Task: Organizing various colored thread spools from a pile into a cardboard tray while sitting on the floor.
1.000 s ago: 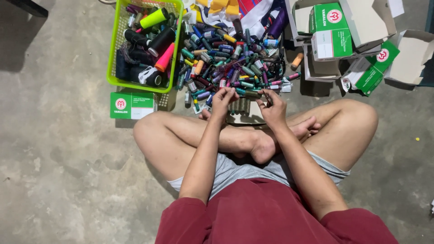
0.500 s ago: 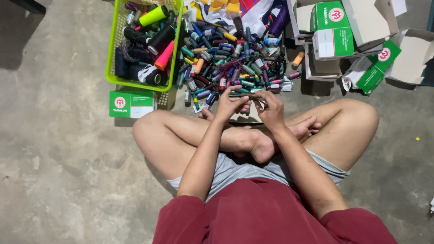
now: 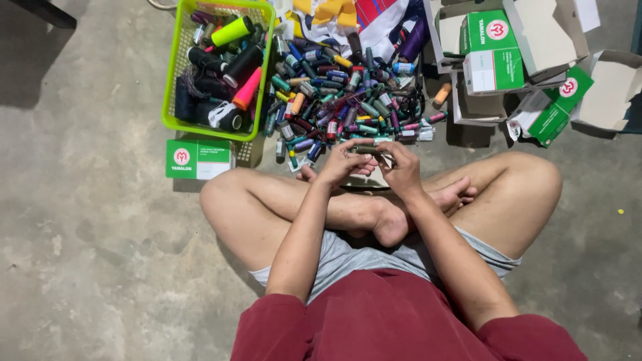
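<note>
I sit cross-legged on a concrete floor. My left hand (image 3: 342, 162) and my right hand (image 3: 400, 166) meet in front of my shins and together hold a small dark green thread spool (image 3: 366, 149) lying sideways between the fingertips. Just beyond the hands spreads a pile of several small thread spools (image 3: 341, 100) in many colours. A small pale box (image 3: 366, 179) lies on the floor under my hands, mostly hidden.
A lime green basket (image 3: 175, 80) with larger thread cones stands at the upper left, a closed green-and-white box (image 3: 198, 159) in front of it. Open and closed green-and-white cartons (image 3: 498, 60) lie at the upper right. Coloured cloth (image 3: 361, 17) lies behind the pile.
Both hands lifted slightly from the floor near my feet toward the pile's edge and now hold the green spool between them.
</note>
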